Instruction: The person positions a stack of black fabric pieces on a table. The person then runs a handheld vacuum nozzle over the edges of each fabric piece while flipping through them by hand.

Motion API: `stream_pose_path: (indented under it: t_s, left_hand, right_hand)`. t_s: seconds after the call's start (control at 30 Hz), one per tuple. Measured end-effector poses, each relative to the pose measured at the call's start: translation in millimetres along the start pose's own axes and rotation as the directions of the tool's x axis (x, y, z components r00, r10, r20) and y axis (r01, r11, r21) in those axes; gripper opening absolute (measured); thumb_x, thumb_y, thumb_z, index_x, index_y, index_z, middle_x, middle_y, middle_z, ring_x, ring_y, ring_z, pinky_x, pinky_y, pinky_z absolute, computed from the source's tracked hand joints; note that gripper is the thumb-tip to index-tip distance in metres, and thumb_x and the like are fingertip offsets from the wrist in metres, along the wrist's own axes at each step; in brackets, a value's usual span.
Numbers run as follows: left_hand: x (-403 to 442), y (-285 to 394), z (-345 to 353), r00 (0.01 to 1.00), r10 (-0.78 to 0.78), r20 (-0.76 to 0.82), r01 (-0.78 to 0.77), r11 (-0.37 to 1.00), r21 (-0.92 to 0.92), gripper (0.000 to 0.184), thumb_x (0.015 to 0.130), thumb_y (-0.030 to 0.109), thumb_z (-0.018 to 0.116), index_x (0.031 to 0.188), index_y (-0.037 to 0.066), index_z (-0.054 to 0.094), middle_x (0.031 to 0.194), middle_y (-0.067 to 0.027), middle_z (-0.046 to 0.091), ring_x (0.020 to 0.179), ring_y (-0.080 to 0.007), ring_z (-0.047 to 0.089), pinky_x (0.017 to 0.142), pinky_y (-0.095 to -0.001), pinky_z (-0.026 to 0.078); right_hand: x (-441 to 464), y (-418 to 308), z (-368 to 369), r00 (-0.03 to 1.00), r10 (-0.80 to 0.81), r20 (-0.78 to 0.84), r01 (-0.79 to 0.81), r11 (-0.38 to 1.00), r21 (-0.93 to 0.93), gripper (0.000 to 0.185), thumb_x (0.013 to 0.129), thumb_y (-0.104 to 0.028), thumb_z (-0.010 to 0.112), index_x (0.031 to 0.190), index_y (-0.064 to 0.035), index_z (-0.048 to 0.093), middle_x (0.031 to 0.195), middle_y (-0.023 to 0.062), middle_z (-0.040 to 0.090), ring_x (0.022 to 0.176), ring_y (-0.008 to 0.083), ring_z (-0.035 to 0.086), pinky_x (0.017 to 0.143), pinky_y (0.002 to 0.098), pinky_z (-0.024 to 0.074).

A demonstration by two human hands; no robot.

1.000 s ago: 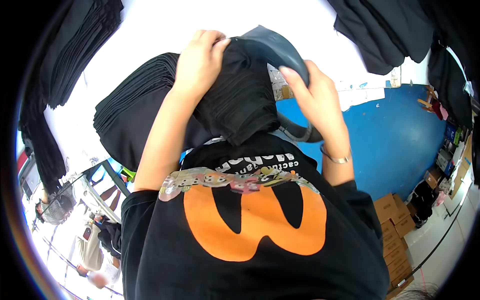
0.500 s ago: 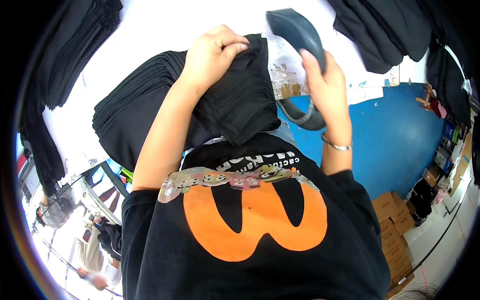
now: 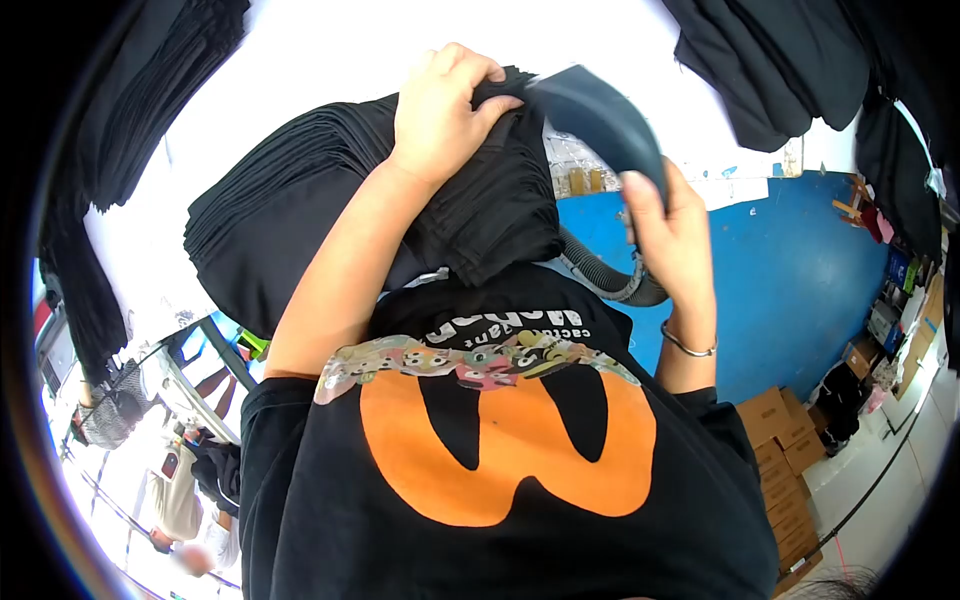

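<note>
My left hand [image 3: 445, 115] is closed at the far edge of a stack of folded black garments [image 3: 480, 220], its thumb and fingers pinching the cloth. This pile lies at the table's near edge, against my body, with a broader part [image 3: 290, 215] fanned out to the left. In my right hand [image 3: 675, 235] is a dark, curved hand-held vacuum nozzle [image 3: 605, 120], gripped by its lower end. Its tip reaches the stack's far right corner, close to my left fingertips; whether it touches the cloth I cannot tell. A ridged hose [image 3: 600, 275] loops below that hand.
More black garments hang or lie at the upper left [image 3: 150, 100] and upper right [image 3: 770, 70] of the white table [image 3: 330, 50]. Cardboard boxes [image 3: 785, 470] stand on the floor at the right. At lower left are a wire basket [image 3: 115, 410] and another person [image 3: 185, 500].
The nozzle has swung down and its tip is now at the stack's corner by my left fingers. Both hands have shifted slightly right, and the hose has sunk lower.
</note>
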State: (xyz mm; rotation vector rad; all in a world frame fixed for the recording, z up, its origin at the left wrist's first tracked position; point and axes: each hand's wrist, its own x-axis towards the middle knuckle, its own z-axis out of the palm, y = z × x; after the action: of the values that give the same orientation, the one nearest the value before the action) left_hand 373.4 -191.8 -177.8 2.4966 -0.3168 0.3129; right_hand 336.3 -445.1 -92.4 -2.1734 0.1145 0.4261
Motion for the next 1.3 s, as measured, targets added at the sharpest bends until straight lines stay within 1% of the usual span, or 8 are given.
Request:
stream_pose_path:
  t_s: [0.63, 0.83, 0.87, 0.9, 0.97, 1.07, 1.13, 1.3]
  left_hand:
    - [-3.1, -1.5, -3.7, 0.980, -0.177, 0.086, 0.191, 0.959, -0.211, 0.023, 0.080, 0.011, 0.083, 0.100, 0.005, 0.074, 0.088, -0.0057, 0.070, 0.082, -0.0175, 0.067, 0.076, -0.0285, 0.053]
    - [-5.6, 6.2, -38.3, 0.963, -0.098, 0.251, 0.197, 0.891, -0.409, 0.009, 0.087, 0.007, 0.074, 0.093, -0.001, 0.074, 0.090, -0.0075, 0.073, 0.083, -0.0170, 0.068, 0.078, -0.0283, 0.053]
    - [-6.1, 7.9, -56.5, 0.927, -0.081, 0.365, 0.246, 0.867, -0.434, 0.009, 0.089, 0.007, 0.073, 0.092, -0.001, 0.074, 0.089, -0.0073, 0.072, 0.082, -0.0160, 0.068, 0.078, -0.0279, 0.053]
    - [-7.5, 6.7, -69.4, 0.877, -0.056, 0.477, 0.299, 0.841, -0.451, 0.009, 0.090, 0.008, 0.072, 0.091, -0.001, 0.074, 0.088, -0.0070, 0.071, 0.082, -0.0149, 0.068, 0.078, -0.0275, 0.053]
    - [-12.0, 1.1, -65.9, 0.805, -0.152, 0.574, 0.475, 0.744, -0.469, 0.013, 0.094, 0.012, 0.070, 0.098, 0.000, 0.074, 0.083, -0.0061, 0.069, 0.079, -0.0139, 0.067, 0.077, -0.0273, 0.053]
    - [-6.3, 4.4, -29.3, 0.964, -0.234, 0.128, 0.239, 0.971, -0.021, 0.034, 0.091, 0.019, 0.072, 0.121, 0.005, 0.066, 0.096, -0.0110, 0.067, 0.086, -0.0276, 0.068, 0.078, -0.0355, 0.055]
    - [-1.1, 5.5, -5.3, 0.970, -0.229, 0.078, 0.229, 0.973, 0.020, 0.034, 0.087, 0.021, 0.076, 0.116, 0.006, 0.067, 0.106, -0.0128, 0.066, 0.093, -0.0337, 0.067, 0.080, -0.0393, 0.055]
    - [-2.8, -12.6, 8.0, 0.975, -0.221, 0.004, 0.219, 0.967, -0.134, 0.023, 0.081, 0.024, 0.079, 0.100, 0.012, 0.073, 0.103, -0.0079, 0.067, 0.091, -0.0301, 0.069, 0.077, -0.0403, 0.057]
  right_hand:
    - [10.8, -7.3, 2.8, 0.995, 0.028, -0.095, -0.023, 0.999, 0.049, 0.051, 0.096, -0.045, 0.066, 0.101, 0.0061, 0.065, 0.075, 0.0206, 0.068, 0.071, 0.0259, 0.069, 0.069, 0.0391, 0.0532]
    - [35.2, 3.7, 26.8, 0.996, -0.017, -0.088, 0.008, 0.994, -0.105, 0.059, 0.097, -0.053, 0.061, 0.099, 0.0063, 0.064, 0.072, 0.0280, 0.065, 0.074, 0.0432, 0.069, 0.069, 0.0452, 0.0533]
    - [38.4, 4.6, 22.5, 0.993, -0.007, -0.115, 0.004, 0.999, -0.032, 0.059, 0.097, -0.051, 0.061, 0.098, 0.0072, 0.064, 0.071, 0.0262, 0.065, 0.069, 0.0414, 0.067, 0.067, 0.0445, 0.0526]
    - [35.2, 7.7, 18.1, 0.986, -0.053, -0.156, 0.053, 0.999, -0.008, 0.046, 0.100, -0.042, 0.062, 0.097, 0.0043, 0.064, 0.062, 0.0044, 0.056, 0.053, 0.0119, 0.053, 0.051, 0.0295, 0.0444]
    - [14.8, 7.4, 3.6, 0.994, 0.000, -0.107, 0.003, 1.000, 0.027, 0.043, 0.101, -0.039, 0.061, 0.099, 0.0034, 0.065, 0.062, 0.0020, 0.056, 0.053, 0.0084, 0.052, 0.050, 0.0266, 0.0429]
    - [7.6, 8.7, 8.8, 0.996, -0.084, 0.037, 0.086, 0.994, -0.071, 0.048, 0.099, -0.044, 0.062, 0.098, 0.0041, 0.064, 0.066, 0.0114, 0.060, 0.058, 0.0189, 0.059, 0.057, 0.0320, 0.0474]
    - [22.1, -13.8, 20.0, 0.995, -0.054, 0.085, 0.070, 0.977, -0.203, 0.056, 0.096, -0.050, 0.063, 0.091, 0.0056, 0.062, 0.069, 0.0245, 0.062, 0.064, 0.0357, 0.064, 0.065, 0.0400, 0.0517]
    - [20.5, -1.8, 10.0, 0.996, 0.003, 0.084, 0.002, 0.998, -0.059, 0.051, 0.096, -0.045, 0.066, 0.094, 0.0054, 0.063, 0.073, 0.0211, 0.064, 0.066, 0.0288, 0.063, 0.066, 0.0392, 0.0505]
